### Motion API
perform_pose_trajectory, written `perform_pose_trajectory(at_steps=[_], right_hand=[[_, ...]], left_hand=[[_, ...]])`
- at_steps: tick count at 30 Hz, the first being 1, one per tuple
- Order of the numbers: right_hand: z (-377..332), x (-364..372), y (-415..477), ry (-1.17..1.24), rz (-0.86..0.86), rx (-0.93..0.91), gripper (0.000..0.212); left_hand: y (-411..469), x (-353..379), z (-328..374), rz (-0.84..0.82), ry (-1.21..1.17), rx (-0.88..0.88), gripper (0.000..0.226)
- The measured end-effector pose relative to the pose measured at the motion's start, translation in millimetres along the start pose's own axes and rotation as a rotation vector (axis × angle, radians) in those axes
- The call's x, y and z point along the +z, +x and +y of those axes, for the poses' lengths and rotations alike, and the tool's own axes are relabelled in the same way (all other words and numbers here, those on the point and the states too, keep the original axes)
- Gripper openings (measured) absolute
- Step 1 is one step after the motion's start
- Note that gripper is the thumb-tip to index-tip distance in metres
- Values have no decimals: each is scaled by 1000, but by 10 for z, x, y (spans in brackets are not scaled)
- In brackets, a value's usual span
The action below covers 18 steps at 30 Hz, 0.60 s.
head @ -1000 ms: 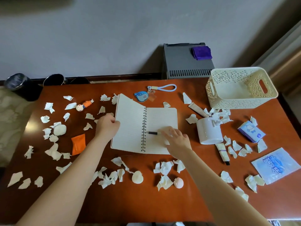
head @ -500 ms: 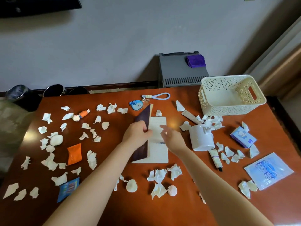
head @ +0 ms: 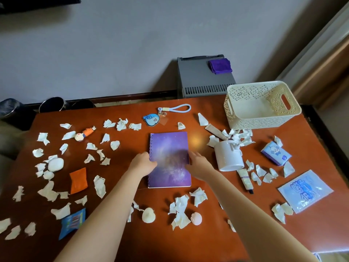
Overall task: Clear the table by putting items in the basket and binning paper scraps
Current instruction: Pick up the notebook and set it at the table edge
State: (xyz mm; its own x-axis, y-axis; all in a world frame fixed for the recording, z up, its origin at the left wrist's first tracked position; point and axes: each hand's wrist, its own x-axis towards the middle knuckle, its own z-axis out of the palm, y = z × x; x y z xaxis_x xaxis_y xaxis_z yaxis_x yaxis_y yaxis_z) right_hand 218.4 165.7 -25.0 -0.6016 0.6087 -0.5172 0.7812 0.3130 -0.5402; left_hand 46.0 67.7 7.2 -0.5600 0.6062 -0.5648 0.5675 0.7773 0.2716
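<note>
Reddish-brown wood of the bench shows bare under both forearms, with torn paper scraps lying just short of the fingers. Ahead, the left hand curls its fingers against the spiral edge of the closed purple notebook, seemingly gripping it. The right hand lies along the opposite free edge, and blur hides whether those fingers pinch the cover or only rest on it. The notebook lies flat between the two hands.

The step in hand looks like lifting it for the basket, which stands well beyond and to the right of the right fingers, at the far corner, with nothing showing inside. A good lift would get fingers under both long edges, keep the cover shut, and raise the book well clear before swinging right, because a white mug stands just right of the right fingers with scraps heaped behind it. Passing above the mug looks the clearest way. Far left of the left fingers, past the bench's back edge, stand dark bins for the scraps.
</note>
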Motion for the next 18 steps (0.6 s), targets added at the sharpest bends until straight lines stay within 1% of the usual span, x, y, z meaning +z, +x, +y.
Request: perform_pose_trajectory(at_steps=[2,3,6,9,11,14,17,18], right_hand=[[-27,43,41,-140,-61,-1,62],[-34,73,65,-183,-79,6,63],[-55,200,111,-264,-125,52,72],[-101,271,120,-320,-119,91,81],[-148,296,104,-315,-87,106,86],[-228,280,62,-277,-54,123,83],[-300,265,-2,-270,-23,146,77],[-317,262,-17,-266,-2,150,76]], left_hand=[[67,35,-55,-33,-51,-39,41],[90,46,-64,-42,-80,-54,43],[174,60,-68,-53,-247,-99,39],[253,65,-101,-101,-470,-187,42],[298,61,-131,-135,-610,-226,33],[330,29,-130,-157,-780,-194,27],[293,-22,-107,-182,-855,-84,16],[275,-38,-109,-196,-882,-57,16]])
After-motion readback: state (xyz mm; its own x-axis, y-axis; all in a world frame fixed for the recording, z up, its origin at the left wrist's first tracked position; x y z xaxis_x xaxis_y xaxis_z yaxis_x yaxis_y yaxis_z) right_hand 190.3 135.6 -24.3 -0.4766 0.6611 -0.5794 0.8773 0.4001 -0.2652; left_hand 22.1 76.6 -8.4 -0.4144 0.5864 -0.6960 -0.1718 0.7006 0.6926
